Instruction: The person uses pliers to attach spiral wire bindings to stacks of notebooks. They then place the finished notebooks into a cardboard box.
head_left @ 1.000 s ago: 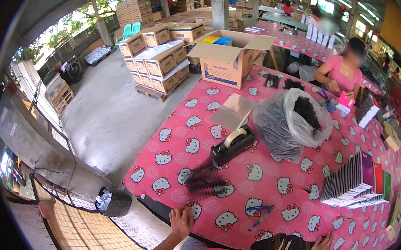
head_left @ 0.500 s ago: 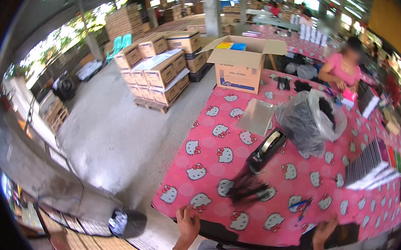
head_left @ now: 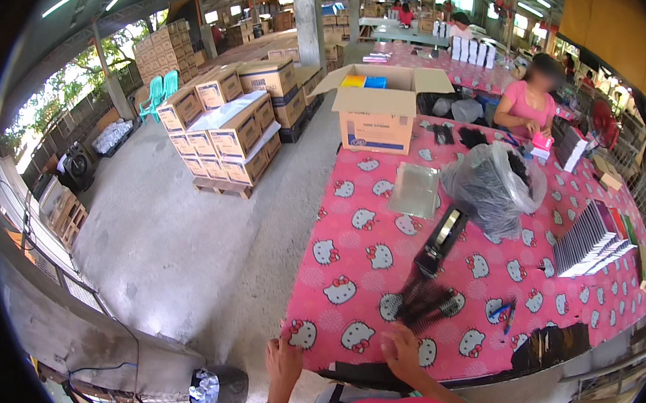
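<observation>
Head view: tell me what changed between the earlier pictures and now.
The right hand moved left along the table's near edge toward the black coils; the left hand shifted left toward the corner. Nothing visibly taken or let go. Tape dispenser and pens stayed put.

Look at this desk, twelve o'clock on its far side: pink cat-print cover spread across, open cardboard box at eleven, clear sheets and tape dispenser at ten, bulging plastic bag at twelve, notebooks stacked at three, pens at five, black coils splayed at eight!
</observation>
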Action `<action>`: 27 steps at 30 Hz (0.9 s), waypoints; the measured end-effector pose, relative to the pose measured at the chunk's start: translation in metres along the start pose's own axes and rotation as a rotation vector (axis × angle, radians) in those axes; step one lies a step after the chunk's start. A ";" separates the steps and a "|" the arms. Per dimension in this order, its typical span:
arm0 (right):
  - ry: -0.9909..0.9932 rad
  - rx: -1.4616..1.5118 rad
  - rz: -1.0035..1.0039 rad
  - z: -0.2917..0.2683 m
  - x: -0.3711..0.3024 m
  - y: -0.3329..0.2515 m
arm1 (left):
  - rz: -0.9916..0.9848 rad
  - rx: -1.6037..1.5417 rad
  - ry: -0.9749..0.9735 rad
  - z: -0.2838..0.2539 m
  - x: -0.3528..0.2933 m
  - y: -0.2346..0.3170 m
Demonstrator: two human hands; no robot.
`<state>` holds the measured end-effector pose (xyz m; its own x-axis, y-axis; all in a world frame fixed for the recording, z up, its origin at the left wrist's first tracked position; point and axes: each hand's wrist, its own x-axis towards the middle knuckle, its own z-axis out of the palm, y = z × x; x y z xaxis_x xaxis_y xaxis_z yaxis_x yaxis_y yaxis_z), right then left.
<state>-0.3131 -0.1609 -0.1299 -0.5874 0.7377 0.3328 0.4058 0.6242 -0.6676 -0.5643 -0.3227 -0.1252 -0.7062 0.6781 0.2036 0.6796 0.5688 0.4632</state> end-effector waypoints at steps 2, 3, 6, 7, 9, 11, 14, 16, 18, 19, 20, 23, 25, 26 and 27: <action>-0.006 -0.041 -0.103 0.026 0.031 -0.025 | -0.045 -0.013 -0.048 -0.010 0.010 -0.005; -0.030 -0.049 -0.154 0.035 0.050 -0.041 | -0.052 -0.010 -0.055 -0.008 0.013 -0.020; -0.009 -0.051 -0.229 0.074 0.096 -0.076 | -0.078 -0.090 -0.239 -0.024 0.050 -0.042; 0.006 -0.037 -0.250 0.090 0.110 -0.086 | -0.069 -0.161 -0.278 -0.021 0.061 -0.059; 0.049 -0.088 -0.209 0.126 0.136 -0.087 | 0.044 -0.286 -0.340 -0.022 0.091 -0.079; 0.060 -0.100 -0.070 0.170 0.140 -0.098 | 0.243 -0.293 -0.401 -0.026 0.122 -0.108; 0.095 -0.239 0.083 0.188 0.171 -0.094 | 0.364 -0.134 -0.536 -0.047 0.162 -0.166; 0.087 -0.361 0.105 0.195 0.168 -0.109 | 0.270 -0.070 -0.677 -0.073 0.193 -0.206; 0.028 -0.368 0.210 0.200 0.172 -0.115 | 0.204 -0.034 -0.658 -0.089 0.212 -0.252; -0.002 -0.388 0.257 0.197 0.174 -0.114 | 0.197 0.002 -0.676 -0.092 0.225 -0.265; -0.022 -0.404 0.269 0.198 0.173 -0.116 | 0.189 0.040 -0.693 -0.096 0.238 -0.276; -0.062 -0.456 0.295 0.199 0.180 -0.120 | 0.211 0.009 -0.673 -0.086 0.275 -0.271; -0.085 -0.465 0.314 0.200 0.182 -0.124 | 0.295 -0.055 -0.679 -0.072 0.292 -0.251; -0.091 -0.475 0.314 0.201 0.185 -0.124 | 0.367 -0.092 -0.695 -0.062 0.297 -0.239; -0.096 -0.485 0.322 0.201 0.186 -0.124 | 0.442 -0.131 -0.717 -0.053 0.305 -0.228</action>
<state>-0.6131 -0.1524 -0.1188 -0.4327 0.8973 0.0872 0.8349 0.4353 -0.3368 -0.9447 -0.2704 -0.1229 -0.0549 0.9810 -0.1860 0.8039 0.1539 0.5745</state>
